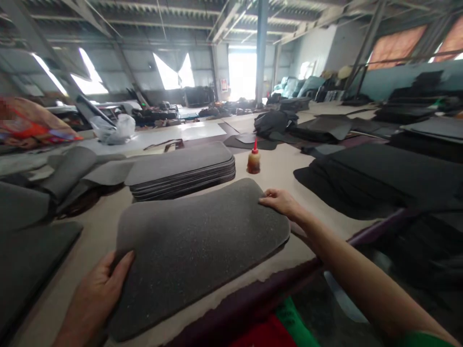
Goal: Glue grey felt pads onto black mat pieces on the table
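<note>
A dark grey, round-cornered sheet (202, 246) that looks like felt or foam lies before me, pale specks on its surface. My left hand (99, 289) grips its left edge, thumb on top and fingers hidden underneath. At the far right corner my right hand (277, 200) pinches the edge between thumb and fingers. Just beyond the sheet is a neat stack of similar grey pieces (184, 168). Beside that stack stands a small bottle (253, 161) with a red pointed nozzle and brownish contents.
Dark sheets (379, 178) are piled at the right, near the table edge. Loose grey pieces (75, 173) lie to the left, with a white plastic bag (114, 129) behind them. Another person's patterned sleeve (32, 123) shows at far left. A blue-grey post (262, 53) rises beyond the tables.
</note>
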A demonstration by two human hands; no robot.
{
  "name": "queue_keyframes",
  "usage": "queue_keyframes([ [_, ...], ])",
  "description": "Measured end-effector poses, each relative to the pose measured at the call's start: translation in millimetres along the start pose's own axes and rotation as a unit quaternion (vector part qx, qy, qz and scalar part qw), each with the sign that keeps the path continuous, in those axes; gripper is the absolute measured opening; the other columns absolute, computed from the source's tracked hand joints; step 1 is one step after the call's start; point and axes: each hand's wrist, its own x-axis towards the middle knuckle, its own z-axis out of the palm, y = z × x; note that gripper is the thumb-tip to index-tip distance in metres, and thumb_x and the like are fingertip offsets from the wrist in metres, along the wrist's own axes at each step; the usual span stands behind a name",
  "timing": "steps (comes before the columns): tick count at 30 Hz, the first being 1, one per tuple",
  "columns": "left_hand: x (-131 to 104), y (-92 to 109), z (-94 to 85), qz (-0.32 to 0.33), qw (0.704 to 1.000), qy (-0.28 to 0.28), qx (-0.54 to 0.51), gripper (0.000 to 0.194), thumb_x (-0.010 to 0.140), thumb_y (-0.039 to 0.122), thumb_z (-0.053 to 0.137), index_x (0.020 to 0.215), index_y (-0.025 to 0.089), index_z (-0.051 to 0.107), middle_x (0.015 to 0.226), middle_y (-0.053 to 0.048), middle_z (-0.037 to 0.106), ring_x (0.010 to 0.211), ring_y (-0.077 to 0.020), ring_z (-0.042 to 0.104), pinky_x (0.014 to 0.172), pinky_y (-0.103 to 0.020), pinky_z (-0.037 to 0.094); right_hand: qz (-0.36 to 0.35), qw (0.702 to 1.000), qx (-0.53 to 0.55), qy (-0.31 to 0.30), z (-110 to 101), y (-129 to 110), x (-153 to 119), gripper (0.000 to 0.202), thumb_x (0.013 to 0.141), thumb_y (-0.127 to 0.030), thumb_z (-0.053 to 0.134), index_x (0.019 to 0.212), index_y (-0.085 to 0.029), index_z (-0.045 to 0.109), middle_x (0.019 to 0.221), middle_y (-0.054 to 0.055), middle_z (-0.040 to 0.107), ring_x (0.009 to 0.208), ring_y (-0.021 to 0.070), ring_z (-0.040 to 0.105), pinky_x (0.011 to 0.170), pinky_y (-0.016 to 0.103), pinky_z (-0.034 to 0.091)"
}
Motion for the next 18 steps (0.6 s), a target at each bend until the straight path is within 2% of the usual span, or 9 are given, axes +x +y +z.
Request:
queue_keyframes([
  [4,2.0,1.3,5.0,-0.028,0.999,-0.023,0.009,0.043,0.081,0.066,0.039,0.103,0.037,0.062,0.098,0.008,0.074,0.091,-0.0260,0.069,0.077,-0.032,0.049,-0.007,1.000,-0.016,0.011,2.7,4.3,2.9,0.029,0.068,-0.045,0.071,0.075,-0.018,0.061,0.061,-0.004,0.056,0.056,0.0126,0.049,0.051,0.024,0.034],
  [9,4.9,5.5,8.6,-0.016,0.999,-0.032,0.016,0.035,0.082,0.066,0.038,0.089,0.038,0.057,0.074,0.009,0.068,0.084,-0.0264,0.067,0.073,-0.031,0.046,-0.009,1.000,-0.013,0.016,4.0,9.1,0.6,0.029,0.072,-0.045,0.068,0.079,-0.019,0.061,0.065,-0.003,0.059,0.057,0.0137,0.053,0.051,0.024,0.037],
  [13,5.7,9.1,11.3,0.000,0.999,-0.036,0.029,0.032,0.085,0.063,0.038,0.093,0.039,0.056,0.079,0.008,0.070,0.085,-0.0274,0.066,0.073,-0.031,0.044,-0.017,0.999,-0.027,0.012,3.8,14.9,3.3,0.028,0.075,-0.046,0.066,0.080,-0.019,0.060,0.065,-0.003,0.058,0.058,0.0136,0.054,0.051,0.023,0.037],
  [18,5.4,8.0,12.5,0.019,0.995,-0.051,0.081,0.030,0.089,0.061,0.035,0.090,0.036,0.052,0.074,0.005,0.065,0.080,-0.0282,0.064,0.072,-0.031,0.042,-0.028,0.995,-0.091,0.015,3.3,22.1,8.2,0.025,0.078,-0.045,0.066,0.082,-0.020,0.063,0.065,-0.003,0.058,0.059,0.0139,0.053,0.053,0.024,0.035],
])
